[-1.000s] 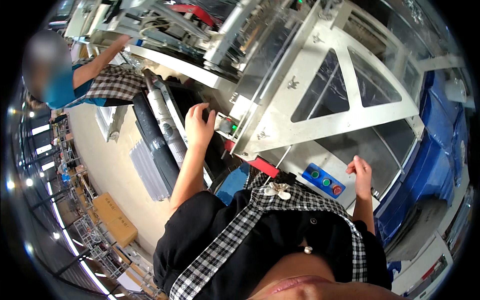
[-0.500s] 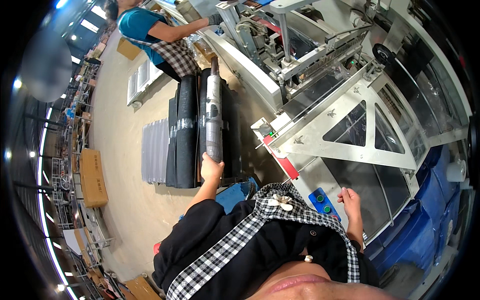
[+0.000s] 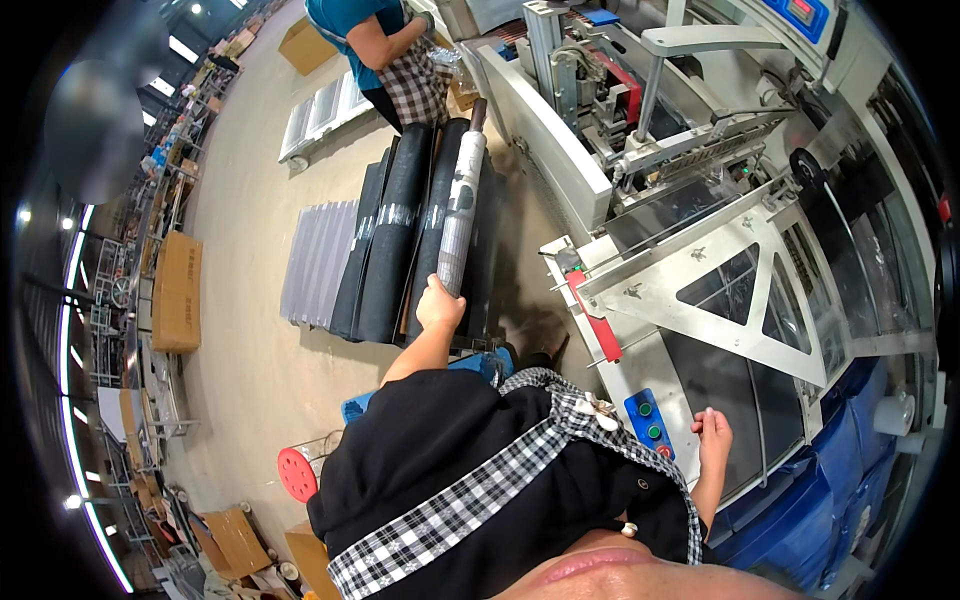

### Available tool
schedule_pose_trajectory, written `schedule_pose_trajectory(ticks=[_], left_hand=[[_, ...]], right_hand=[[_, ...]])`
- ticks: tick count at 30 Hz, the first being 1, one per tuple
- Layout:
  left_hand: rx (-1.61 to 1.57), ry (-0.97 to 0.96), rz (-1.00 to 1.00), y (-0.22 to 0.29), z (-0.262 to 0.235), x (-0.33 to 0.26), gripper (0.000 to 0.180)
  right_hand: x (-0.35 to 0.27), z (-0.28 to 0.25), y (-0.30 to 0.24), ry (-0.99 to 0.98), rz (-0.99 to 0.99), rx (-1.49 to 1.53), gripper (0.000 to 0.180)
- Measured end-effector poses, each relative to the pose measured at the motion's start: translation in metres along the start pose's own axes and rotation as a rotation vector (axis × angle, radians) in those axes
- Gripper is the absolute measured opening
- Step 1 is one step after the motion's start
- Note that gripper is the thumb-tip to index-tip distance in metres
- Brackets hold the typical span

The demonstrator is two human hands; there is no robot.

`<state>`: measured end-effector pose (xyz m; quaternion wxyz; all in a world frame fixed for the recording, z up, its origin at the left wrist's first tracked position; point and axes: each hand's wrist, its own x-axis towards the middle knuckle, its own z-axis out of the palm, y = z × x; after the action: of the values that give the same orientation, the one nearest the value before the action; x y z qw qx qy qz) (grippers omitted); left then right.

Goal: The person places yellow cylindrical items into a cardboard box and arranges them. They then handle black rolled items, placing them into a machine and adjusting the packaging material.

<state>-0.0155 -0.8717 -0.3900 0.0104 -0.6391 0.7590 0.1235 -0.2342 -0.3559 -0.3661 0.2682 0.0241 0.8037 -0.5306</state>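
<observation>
My left hand (image 3: 440, 305) is wrapped round the near end of a slim roll (image 3: 461, 205) with a patterned grey-and-white covering and a brown core sticking out at its far end. This roll lies on top of thick black rolls (image 3: 400, 235) bound with clear tape. Over the white machine's bed, my right hand (image 3: 713, 435) hovers with its fingers loosely curled but apart, and nothing shows in it. Just left of that hand is a blue control panel (image 3: 648, 424) with green and red buttons, which the hand does not touch.
A white packing machine (image 3: 640, 290) with a hinged frame fills the right side. Beyond the rolls stands a co-worker (image 3: 390, 60) in a teal top and checked apron. Grey corrugated sheets (image 3: 318, 262) lean left of the rolls. A red round stool (image 3: 297, 474) is behind my left side.
My view has shifted, so the rolls and machine sit differently in it. My left hand still grips the slim roll. The co-worker's arm has drawn back from the machine.
</observation>
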Motion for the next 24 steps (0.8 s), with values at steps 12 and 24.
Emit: schedule_pose_trajectory(ticks=[12, 24], left_hand=[[-0.054, 0.039, 0.137, -0.040, -0.004, 0.037, 0.068], [0.055, -0.180, 0.115, -0.162, 0.036, 0.093, 0.090]], right_hand=[[0.018, 0.004, 0.016, 0.275, -0.004, 0.075, 0.033], [0.059, 0.059, -0.086, 0.474, -0.156, 0.034, 0.033]])
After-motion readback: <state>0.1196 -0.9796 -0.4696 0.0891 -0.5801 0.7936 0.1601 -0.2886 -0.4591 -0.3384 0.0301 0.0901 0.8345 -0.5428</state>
